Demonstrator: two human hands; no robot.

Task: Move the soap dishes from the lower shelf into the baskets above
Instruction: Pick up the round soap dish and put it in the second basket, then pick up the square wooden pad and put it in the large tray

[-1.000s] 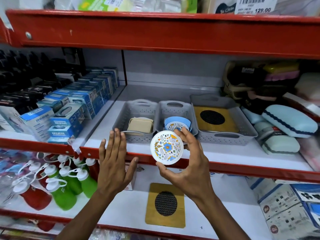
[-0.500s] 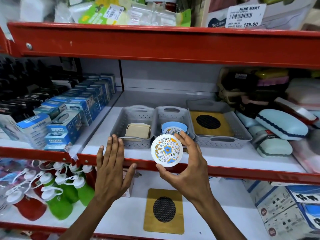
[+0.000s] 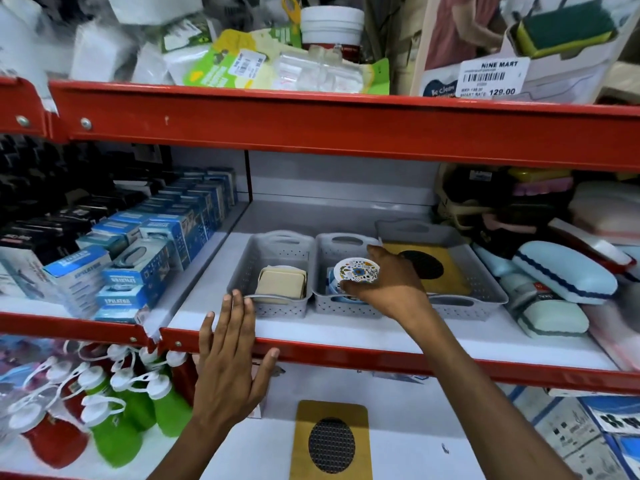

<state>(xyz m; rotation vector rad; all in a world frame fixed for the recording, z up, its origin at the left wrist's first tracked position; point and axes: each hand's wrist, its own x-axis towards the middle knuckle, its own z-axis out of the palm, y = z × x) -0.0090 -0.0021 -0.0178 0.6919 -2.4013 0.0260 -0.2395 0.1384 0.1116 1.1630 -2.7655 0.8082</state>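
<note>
My right hand point(image 3: 391, 282) grips a round white soap dish with a floral pattern point(image 3: 356, 270) and holds it inside the middle grey basket point(image 3: 346, 308), over a blue dish that is mostly hidden. The left grey basket point(image 3: 277, 306) holds a beige square soap dish point(image 3: 280, 288). In the larger right basket point(image 3: 481, 296) lies a yellow wooden dish with a black mesh circle point(image 3: 446, 271). A matching yellow wooden soap dish point(image 3: 330, 441) lies flat on the lower shelf. My left hand point(image 3: 230, 362) rests flat, fingers spread, on the red shelf edge point(image 3: 381, 358).
Blue boxes point(image 3: 138, 271) fill the shelf to the left of the baskets. Pale blue cases point(image 3: 561, 271) are stacked to the right. Green and red bottles with white caps point(image 3: 114, 410) stand on the lower shelf at left. A red beam point(image 3: 346, 123) runs overhead.
My right hand has carried the floral dish up from in front of the shelf edge and into the middle basket. The view has tilted upward. My left hand has stayed on the shelf edge.
</note>
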